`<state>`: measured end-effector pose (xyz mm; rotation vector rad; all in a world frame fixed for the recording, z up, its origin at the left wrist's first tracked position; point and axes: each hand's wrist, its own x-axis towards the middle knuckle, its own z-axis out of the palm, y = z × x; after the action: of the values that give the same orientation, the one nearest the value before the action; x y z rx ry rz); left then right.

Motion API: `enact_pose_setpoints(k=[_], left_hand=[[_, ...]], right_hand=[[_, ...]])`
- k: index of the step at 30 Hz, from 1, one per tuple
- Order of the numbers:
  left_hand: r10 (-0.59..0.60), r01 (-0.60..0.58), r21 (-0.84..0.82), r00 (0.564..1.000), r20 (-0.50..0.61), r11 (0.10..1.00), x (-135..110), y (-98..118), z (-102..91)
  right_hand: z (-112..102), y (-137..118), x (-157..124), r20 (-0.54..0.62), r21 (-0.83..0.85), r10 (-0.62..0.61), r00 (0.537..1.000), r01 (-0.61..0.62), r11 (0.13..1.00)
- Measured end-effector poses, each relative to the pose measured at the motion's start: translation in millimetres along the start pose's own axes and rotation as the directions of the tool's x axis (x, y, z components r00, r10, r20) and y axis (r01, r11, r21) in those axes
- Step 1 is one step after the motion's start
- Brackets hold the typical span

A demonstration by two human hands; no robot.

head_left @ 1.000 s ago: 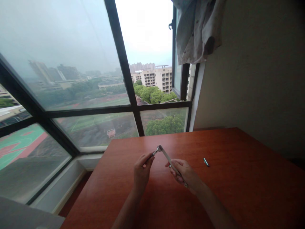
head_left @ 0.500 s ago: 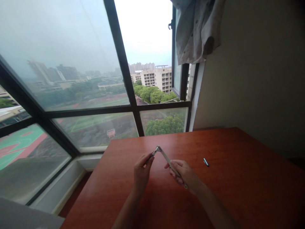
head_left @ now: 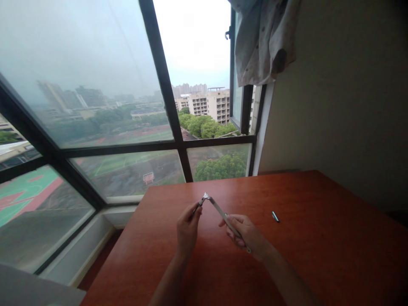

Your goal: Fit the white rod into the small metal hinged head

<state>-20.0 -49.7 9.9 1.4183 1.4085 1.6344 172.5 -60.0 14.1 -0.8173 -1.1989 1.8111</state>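
Note:
My left hand [head_left: 188, 225] pinches a slim, dark pen [head_left: 196, 208] between thumb and fingertips. The pen slants up to the right, and its upper end meets the shiny metal head of a wrench [head_left: 218, 208]. Whether the jaws grip the pen or only touch it is too small to tell. My right hand [head_left: 240, 231] is closed around the wrench's long, flat grey handle, whose holed end sticks out below the palm. Both tools are held over the table, forming a peak. A small dark, shiny piece that looks like a pen cap [head_left: 275, 216] lies right of my right hand.
The reddish-brown wooden table [head_left: 318, 255] spreads beneath both arms. Beyond its far edge stands a dark-framed window [head_left: 183, 144] with one pane open. A pale cloth garment [head_left: 264, 42] hangs at upper right, beside a plain wall [head_left: 334, 106].
The wrench head and the pen's upper end have shifted slightly left and up. My left hand has moved a little left, while my right hand stays nearly in place.

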Motion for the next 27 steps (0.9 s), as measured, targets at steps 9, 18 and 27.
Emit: enact_pose_setpoints(k=[9, 18, 27], left_hand=[[-0.246, 0.314, -0.202, 0.921, 0.304, 0.928, 1, -4, 3.6], [-0.379, 0.573, -0.337, 0.783, 0.493, 0.747, 0, 0, 5.9], [-0.409, 0.635, -0.362, 0.742, 0.531, 0.682, 1, 6, 1.1]], right_hand=[[-9, 6, 8, -0.173, -0.48, -0.325, 0.93, 0.209, 0.852], [-26, -1, 6, -0.096, -0.83, -0.605, 0.79, 0.271, 0.487], [-36, -6, 4, -0.046, -0.87, -0.622, 0.781, 0.275, 0.41]])
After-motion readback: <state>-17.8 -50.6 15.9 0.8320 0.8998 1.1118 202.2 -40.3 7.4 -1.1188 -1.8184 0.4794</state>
